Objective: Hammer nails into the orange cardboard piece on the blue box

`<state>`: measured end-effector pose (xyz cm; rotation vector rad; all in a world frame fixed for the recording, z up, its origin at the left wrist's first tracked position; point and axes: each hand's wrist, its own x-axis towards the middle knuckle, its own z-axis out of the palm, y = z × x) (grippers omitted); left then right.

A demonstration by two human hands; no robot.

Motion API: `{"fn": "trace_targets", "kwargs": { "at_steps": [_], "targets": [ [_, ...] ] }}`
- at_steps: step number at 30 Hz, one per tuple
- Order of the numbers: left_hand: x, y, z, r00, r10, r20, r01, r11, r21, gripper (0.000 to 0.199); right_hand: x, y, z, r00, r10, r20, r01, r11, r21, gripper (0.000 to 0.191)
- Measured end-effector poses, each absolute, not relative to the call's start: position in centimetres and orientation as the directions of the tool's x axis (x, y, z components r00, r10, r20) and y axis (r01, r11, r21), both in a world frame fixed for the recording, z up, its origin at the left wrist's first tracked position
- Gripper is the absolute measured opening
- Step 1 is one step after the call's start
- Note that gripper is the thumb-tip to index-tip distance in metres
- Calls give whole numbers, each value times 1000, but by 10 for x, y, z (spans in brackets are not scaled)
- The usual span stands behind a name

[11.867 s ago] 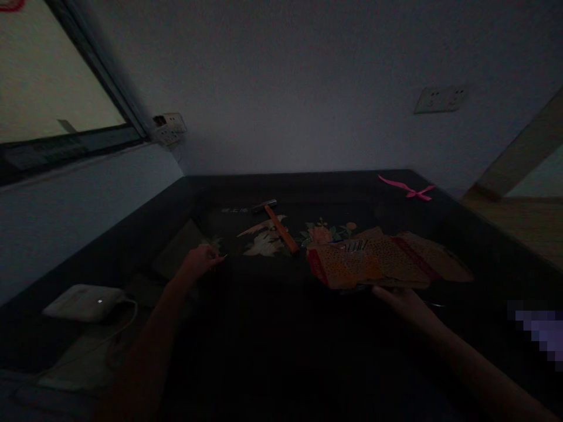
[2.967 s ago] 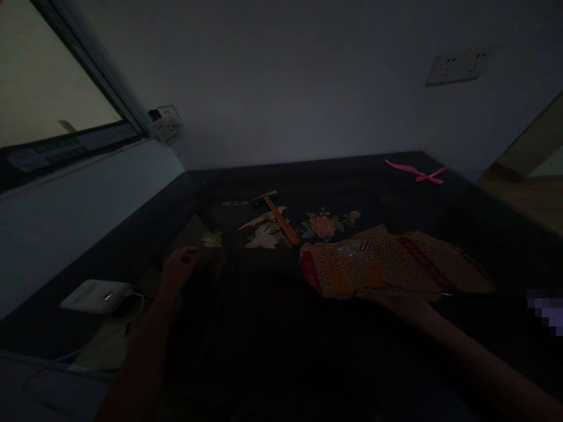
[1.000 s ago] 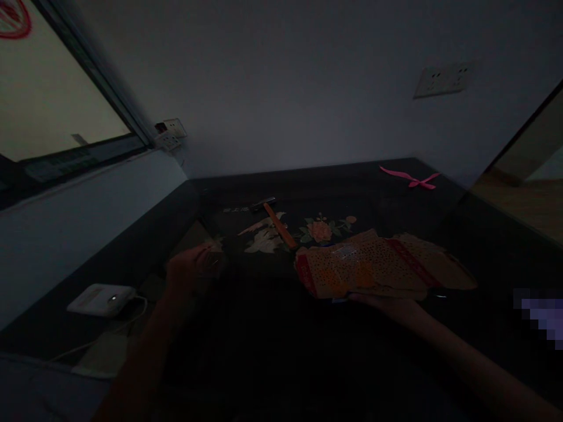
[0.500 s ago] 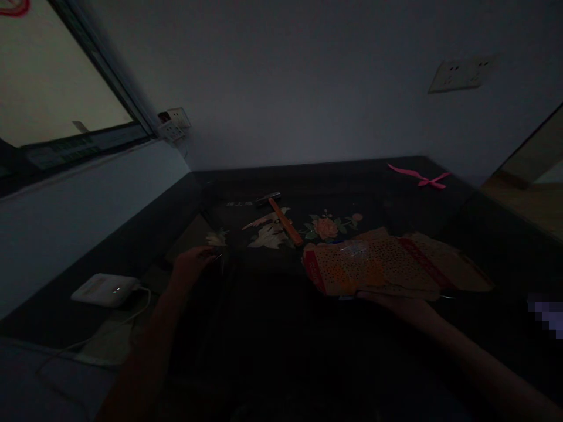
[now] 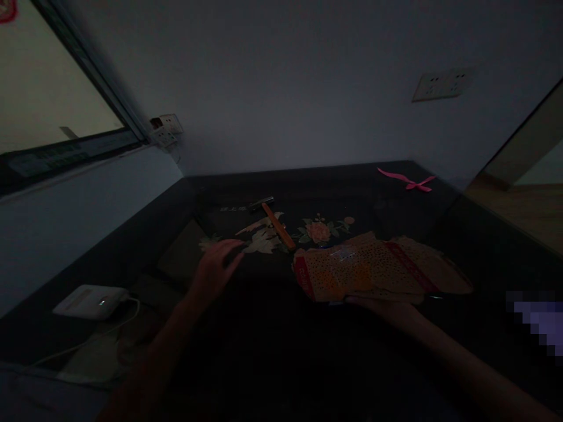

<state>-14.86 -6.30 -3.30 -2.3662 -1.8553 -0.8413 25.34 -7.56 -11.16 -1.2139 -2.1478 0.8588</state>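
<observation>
Across the dark surface (image 5: 308,186), seen from the head camera, the light is so low that much of the near part is lost in black. The person's left hand (image 5: 231,256) is out over the middle, thumb and fingers apart with nothing visible between them, the tips near a pale bird pattern (image 5: 263,241); whether it touches the surface, I can't tell. The right hand (image 5: 385,308) is at the near edge of the cardboard (image 5: 382,268), reaching under it, its fingers hidden, so I can't tell how tightly they close. That cardboard is brown, dotted, with red bands and orange patches, plus a shiny spot too blurred to make out, and it lies right of centre. Beyond its left corner, the hammer (image 5: 278,227) lies slantwise over the bird, head toward the wall (image 5: 281,88), handle end right by the cardboard. A flower pattern (image 5: 318,231) shows between the hammer and the cardboard's far side. Near the far right corner lies a pink ribbon (image 5: 414,185); over on the left sits a white box (image 5: 88,301) with a cable (image 5: 108,331). Sockets (image 5: 442,85) are set in the wall.
</observation>
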Motion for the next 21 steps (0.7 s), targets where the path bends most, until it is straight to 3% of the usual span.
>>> {"fn": "trace_targets", "kwargs": {
  "at_steps": [3, 6, 10, 13, 21],
  "targets": [
    [-75, -74, -5, 413, 843, 346, 774, -525, 355, 42, 243, -77, -112, -442, 886, 138, 558, 392, -732, 19],
    [-14, -75, 13, 640, 745, 190, 656, -658, 369, 78, 234, -79, -120, -411, 901, 138, 574, 374, -728, 18],
    [30, -63, 17, 720, 693, 39, 646, -689, 329, 106, 229, -83, -129, -407, 903, 137, 572, 369, -732, 21],
    [41, -55, 16, 747, 664, -19, 630, -699, 337, 106, 228, -85, -125, -399, 905, 149, 552, 366, -749, 23],
    [40, -49, 17, 771, 636, 20, 576, -710, 405, 97, 219, -85, -94, -416, 899, 139, 453, 337, -826, 37]
  ]
}}
